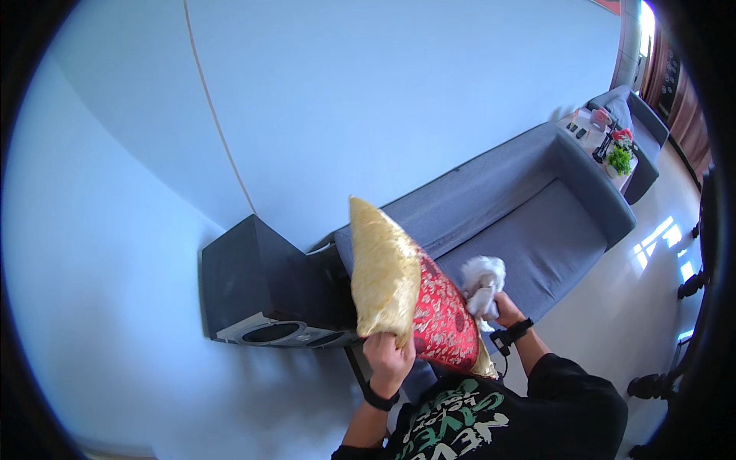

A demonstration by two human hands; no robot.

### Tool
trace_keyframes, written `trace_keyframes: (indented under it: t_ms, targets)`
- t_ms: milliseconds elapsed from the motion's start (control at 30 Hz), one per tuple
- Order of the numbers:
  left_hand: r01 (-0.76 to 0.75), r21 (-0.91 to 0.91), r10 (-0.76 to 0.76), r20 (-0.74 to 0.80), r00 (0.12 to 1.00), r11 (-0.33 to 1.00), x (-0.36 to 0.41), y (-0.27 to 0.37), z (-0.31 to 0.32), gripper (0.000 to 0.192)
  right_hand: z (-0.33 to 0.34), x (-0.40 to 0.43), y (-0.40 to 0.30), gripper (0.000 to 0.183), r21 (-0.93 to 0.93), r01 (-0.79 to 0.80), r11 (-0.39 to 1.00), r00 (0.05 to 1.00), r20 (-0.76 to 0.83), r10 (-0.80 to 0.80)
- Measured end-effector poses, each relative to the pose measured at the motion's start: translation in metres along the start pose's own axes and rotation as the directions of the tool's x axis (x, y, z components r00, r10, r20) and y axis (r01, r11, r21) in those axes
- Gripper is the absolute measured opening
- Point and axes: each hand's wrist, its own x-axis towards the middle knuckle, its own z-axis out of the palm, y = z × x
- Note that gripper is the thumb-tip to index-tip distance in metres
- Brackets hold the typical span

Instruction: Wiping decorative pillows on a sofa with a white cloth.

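Observation:
My left hand (390,359) is closed on the gold edge of a red and gold patterned cushion (445,313), which hangs tilted in front of my chest. Its shiny gold part (384,270) rises above that hand, and the red brocade face is turned to the right. In my right hand (509,310) is a bunched white cloth (484,282), close to the cushion's right side. Both wrists bear black bands. Behind the cushion and the cloth lies the seat of a grey sofa (535,236).
A large black loudspeaker (276,282) stands left of the sofa against the pale wall. Beyond the sofa's far arm, a side table (582,123) bears a potted green plant (619,161) and small items. A grey armchair (644,123) is past it. Dark furniture legs (650,387) stand at the right.

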Motion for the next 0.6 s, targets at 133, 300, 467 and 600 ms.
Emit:
trace_keyframes:
  t_ms: [133,300,467,600]
  targets:
    - [-0.073,0.156,0.071,0.016,0.997,0.985,-0.015,0.001,-0.051,0.02,0.122,-0.014,-0.034,0.046,-0.239,0.213,0.947,0.944,0.301,-0.136]
    - [-0.105,0.306,0.012,0.292,0.956,0.946,-0.054,0.003,-0.085,0.033,0.179,-0.037,-0.017,0.06,-0.481,0.426,0.766,0.797,0.6,-0.067]
    - [-0.203,0.204,0.147,0.259,0.955,0.958,-0.04,-0.027,-0.086,0.018,0.203,-0.043,0.047,0.056,-0.506,0.687,0.521,0.693,0.672,-0.261]
    - [-0.186,0.216,0.131,0.246,0.96,0.959,-0.036,-0.058,-0.069,0.011,0.173,-0.003,0.075,0.053,-0.576,0.646,0.501,0.745,0.617,-0.253]
